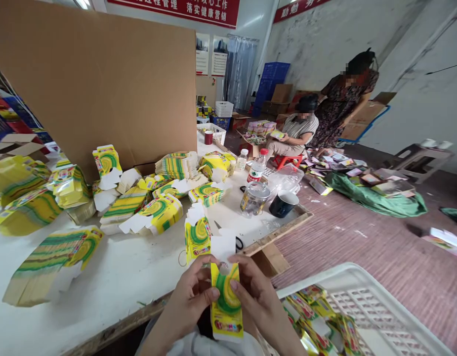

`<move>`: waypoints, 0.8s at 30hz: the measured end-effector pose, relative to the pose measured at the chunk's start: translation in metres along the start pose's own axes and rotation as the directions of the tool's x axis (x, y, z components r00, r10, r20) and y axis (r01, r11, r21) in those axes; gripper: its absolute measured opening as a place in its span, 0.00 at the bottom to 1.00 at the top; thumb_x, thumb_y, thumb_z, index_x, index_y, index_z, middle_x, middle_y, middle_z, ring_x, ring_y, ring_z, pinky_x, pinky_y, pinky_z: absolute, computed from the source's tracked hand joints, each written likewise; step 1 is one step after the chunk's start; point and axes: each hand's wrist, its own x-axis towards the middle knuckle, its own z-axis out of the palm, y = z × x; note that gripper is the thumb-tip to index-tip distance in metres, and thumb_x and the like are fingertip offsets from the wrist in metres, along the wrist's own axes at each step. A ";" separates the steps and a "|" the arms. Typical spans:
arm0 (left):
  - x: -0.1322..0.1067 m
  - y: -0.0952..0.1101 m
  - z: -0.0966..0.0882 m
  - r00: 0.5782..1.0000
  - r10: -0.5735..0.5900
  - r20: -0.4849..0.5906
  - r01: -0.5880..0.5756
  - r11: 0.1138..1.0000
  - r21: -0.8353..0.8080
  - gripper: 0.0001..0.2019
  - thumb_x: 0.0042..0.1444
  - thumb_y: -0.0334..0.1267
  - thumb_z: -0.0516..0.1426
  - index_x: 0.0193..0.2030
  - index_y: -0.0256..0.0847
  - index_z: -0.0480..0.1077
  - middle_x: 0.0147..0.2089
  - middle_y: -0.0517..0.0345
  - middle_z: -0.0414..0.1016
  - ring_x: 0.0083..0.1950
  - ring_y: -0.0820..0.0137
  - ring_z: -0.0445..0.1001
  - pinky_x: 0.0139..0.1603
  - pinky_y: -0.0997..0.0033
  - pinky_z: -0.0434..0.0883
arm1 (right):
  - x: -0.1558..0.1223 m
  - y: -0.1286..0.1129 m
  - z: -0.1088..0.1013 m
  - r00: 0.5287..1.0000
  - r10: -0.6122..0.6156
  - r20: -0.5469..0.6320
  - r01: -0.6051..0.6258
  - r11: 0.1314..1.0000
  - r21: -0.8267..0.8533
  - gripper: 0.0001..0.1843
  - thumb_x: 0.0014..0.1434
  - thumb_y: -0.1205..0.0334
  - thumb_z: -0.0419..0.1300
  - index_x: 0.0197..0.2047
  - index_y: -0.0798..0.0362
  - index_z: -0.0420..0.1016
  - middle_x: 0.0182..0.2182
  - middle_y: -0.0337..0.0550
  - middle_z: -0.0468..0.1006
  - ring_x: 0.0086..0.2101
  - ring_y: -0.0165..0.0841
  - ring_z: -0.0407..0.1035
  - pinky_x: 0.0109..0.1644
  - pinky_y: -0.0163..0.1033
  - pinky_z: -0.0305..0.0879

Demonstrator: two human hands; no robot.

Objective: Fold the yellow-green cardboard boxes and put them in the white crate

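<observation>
My left hand (193, 296) and my right hand (256, 294) both pinch one small yellow-and-green carton (225, 301), held upright near my body at the table's front edge. Its white top flaps stand open between my thumbs. Just beyond it on the white table (132, 267) stands another yellow carton (197, 236) with open white flaps. Further back lie several flat and half-folded yellow cartons (157, 210), and stacks of flat blanks (46, 264) at the left.
A white plastic crate (361, 296) with finished cartons sits at lower right. Scissors (235, 240), a dark mug (283, 203), a jar (253, 198) and bottles stand on the table's right. A big cardboard sheet (98, 79) stands behind. Two people work by packages on the floor.
</observation>
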 end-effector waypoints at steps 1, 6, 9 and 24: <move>-0.001 0.000 0.001 1.000 -0.012 0.021 0.012 1.000 -0.016 0.19 0.57 0.41 0.67 0.54 0.45 0.69 0.44 0.54 0.83 0.40 0.66 0.81 0.40 0.70 0.74 | 0.000 -0.002 -0.002 1.000 0.008 0.012 -0.008 0.999 -0.044 0.17 0.63 0.47 0.62 0.50 0.48 0.74 0.34 0.42 0.79 0.36 0.39 0.74 0.39 0.39 0.71; -0.004 -0.003 0.007 0.997 -0.044 0.070 0.052 0.992 -0.113 0.28 0.56 0.41 0.67 0.62 0.51 0.63 0.47 0.53 0.82 0.38 0.67 0.81 0.40 0.69 0.73 | 0.001 -0.006 -0.010 0.997 -0.070 0.015 0.071 0.976 -0.208 0.20 0.67 0.45 0.56 0.35 0.51 0.79 0.30 0.43 0.78 0.31 0.36 0.71 0.35 0.37 0.66; -0.004 -0.004 0.010 0.994 -0.064 0.090 0.075 0.989 -0.126 0.35 0.56 0.42 0.68 0.67 0.53 0.58 0.50 0.51 0.82 0.38 0.66 0.82 0.43 0.66 0.74 | 0.001 0.001 -0.011 0.986 -0.100 -0.130 0.081 0.987 -0.142 0.16 0.64 0.45 0.60 0.38 0.50 0.77 0.30 0.43 0.78 0.30 0.36 0.71 0.33 0.37 0.67; 0.000 -0.005 0.010 0.994 -0.027 0.102 0.004 0.976 0.220 0.21 0.65 0.39 0.58 0.65 0.49 0.65 0.62 0.47 0.76 0.56 0.58 0.77 0.55 0.60 0.72 | 0.002 0.007 -0.015 0.997 0.033 -0.065 -0.058 0.894 -0.444 0.17 0.59 0.56 0.60 0.51 0.50 0.75 0.23 0.37 0.77 0.24 0.35 0.71 0.28 0.36 0.66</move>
